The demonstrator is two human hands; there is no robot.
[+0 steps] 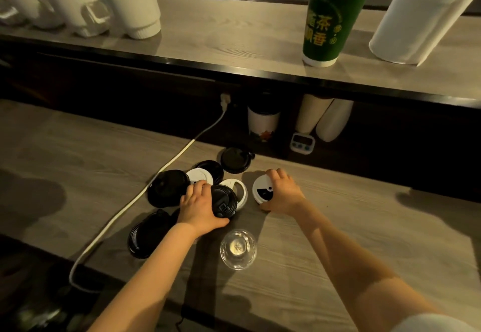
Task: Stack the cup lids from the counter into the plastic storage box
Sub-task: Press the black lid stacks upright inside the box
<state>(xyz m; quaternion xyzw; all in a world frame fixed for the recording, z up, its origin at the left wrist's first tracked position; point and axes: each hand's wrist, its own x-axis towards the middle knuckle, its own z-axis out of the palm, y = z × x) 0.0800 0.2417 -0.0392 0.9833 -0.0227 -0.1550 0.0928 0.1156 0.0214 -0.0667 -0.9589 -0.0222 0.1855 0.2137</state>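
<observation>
Meanwhile, the left hand [200, 206] gripped a black lid [224, 201], and the right hand [282, 193] curled its fingers and thumb round a white lid [262, 191] just beside it. Both lids lay among other lids [168, 188] clustered mid-table [364, 227], toward the far edge. A clear lid [238, 249] sat nearer the near edge, and a white cable [193, 141] ran past the cluster's left.
</observation>
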